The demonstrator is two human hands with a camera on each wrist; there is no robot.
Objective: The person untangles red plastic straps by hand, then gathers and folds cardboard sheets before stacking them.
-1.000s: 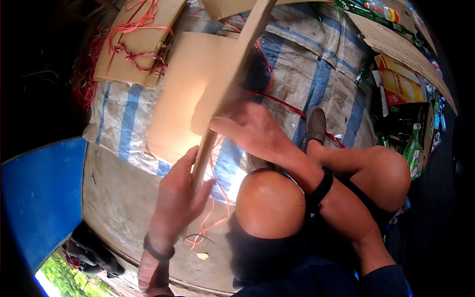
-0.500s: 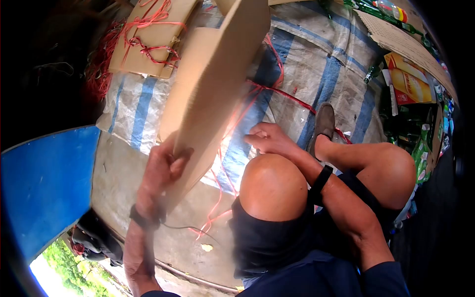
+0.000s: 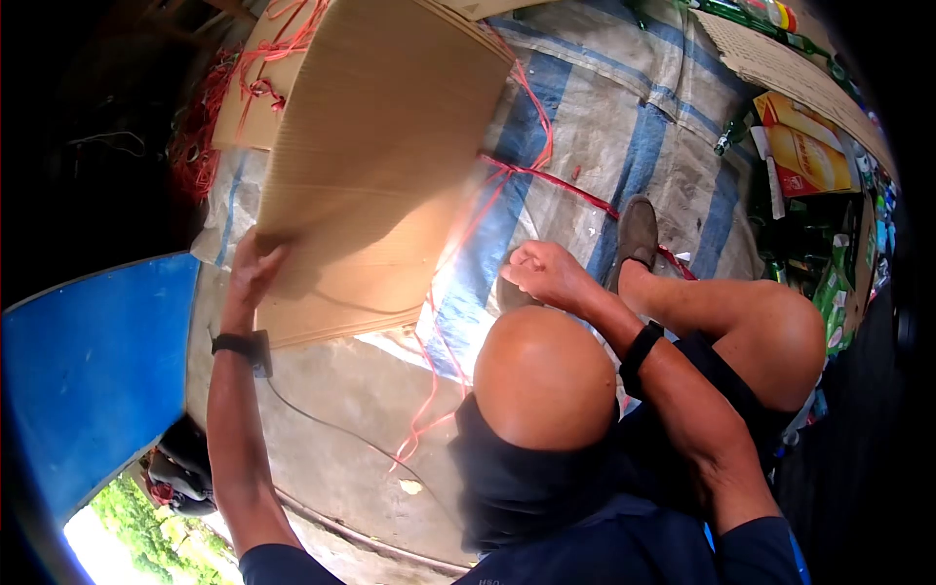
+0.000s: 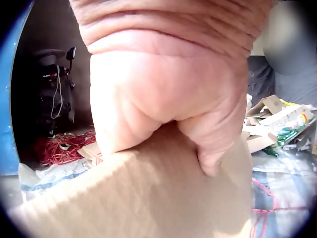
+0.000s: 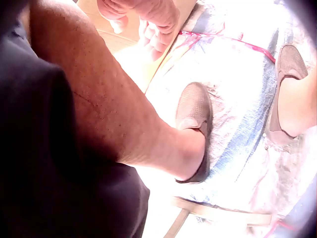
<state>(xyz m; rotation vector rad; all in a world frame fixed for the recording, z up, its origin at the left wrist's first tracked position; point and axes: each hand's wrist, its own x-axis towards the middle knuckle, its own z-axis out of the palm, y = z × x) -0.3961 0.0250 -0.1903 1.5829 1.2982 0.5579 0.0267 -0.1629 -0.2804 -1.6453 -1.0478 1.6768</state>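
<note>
A large flat brown cardboard sheet [image 3: 380, 166] lies tilted over the striped tarp, a curved shadow across its lower part. At its left edge my left hand [image 3: 255, 268] grips it, thumb on the upper face and the other fingers hidden underneath. In the left wrist view the left hand [image 4: 163, 94] has the cardboard [image 4: 163, 193] between thumb and fingers. My right hand [image 3: 548, 273] hovers by the near knee, fingers loosely curled with nothing in them. The right wrist view shows the right hand's fingers [image 5: 158, 25] overlapping the cardboard's edge.
Red plastic twine [image 3: 565, 190] crosses the blue-striped tarp [image 3: 585, 107]. Tied cardboard [image 3: 244, 112] lies at the back left beside a heap of red twine [image 3: 200, 146]. A blue panel [image 3: 97, 351] stands left. Green bottles [image 3: 834, 292] and a yellow box [image 3: 804, 146] are at right.
The cardboard sheet has swung from nearly upright down to the left, with the left hand moving left along with it. The right hand has let go of it and drawn back toward the knee.
</note>
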